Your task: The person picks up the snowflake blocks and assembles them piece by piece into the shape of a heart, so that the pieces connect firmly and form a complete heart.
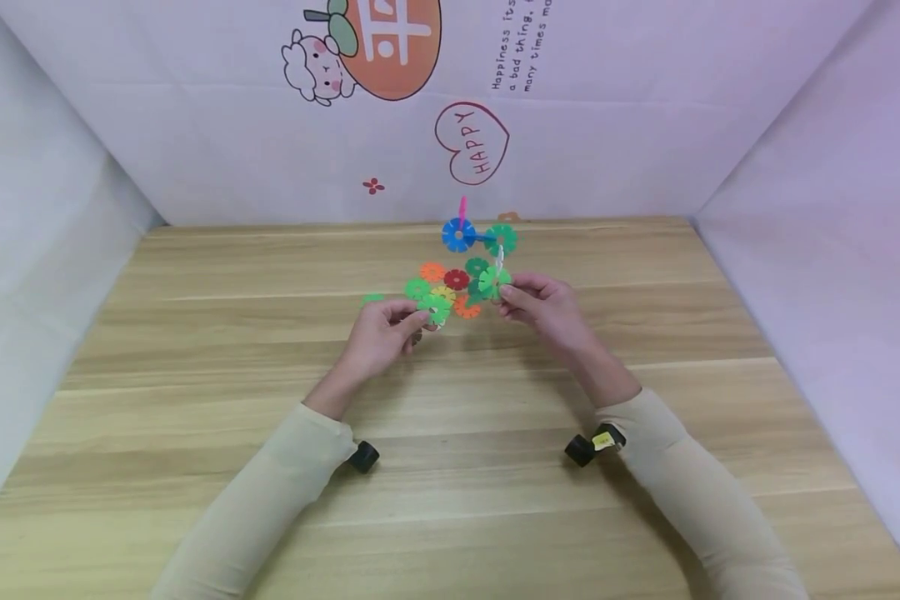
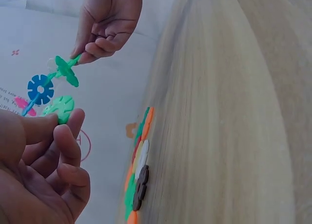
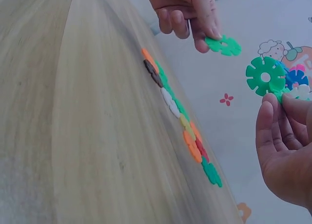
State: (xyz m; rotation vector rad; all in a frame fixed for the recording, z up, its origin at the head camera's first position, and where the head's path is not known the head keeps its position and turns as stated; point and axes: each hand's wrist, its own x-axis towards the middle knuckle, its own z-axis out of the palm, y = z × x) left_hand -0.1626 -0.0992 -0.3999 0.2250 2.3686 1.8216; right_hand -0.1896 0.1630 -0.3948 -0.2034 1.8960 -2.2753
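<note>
Left hand [image 1: 378,335]: fingers pinching single green notched disc [image 1: 441,306]; right hand [image 1: 553,314]: pinching part-built disc chain [image 1: 491,239]; loose discs [image 1: 449,281] unjoined on desk [image 1: 465,517].

Lt-green slotted disc [image 1: 441,305]: single, in L hand [image 1: 382,333], thumb & fingers at rim, raised above loose-disc pile [image 1: 450,280], twd its L side. Linked chain [image 1: 492,240]: greens, white, blues, pink at tip, slotted tog. at angles; R hand [image 1: 551,312] pinches green end, up twd pile's R/far side. Disc & chain apart.
</note>
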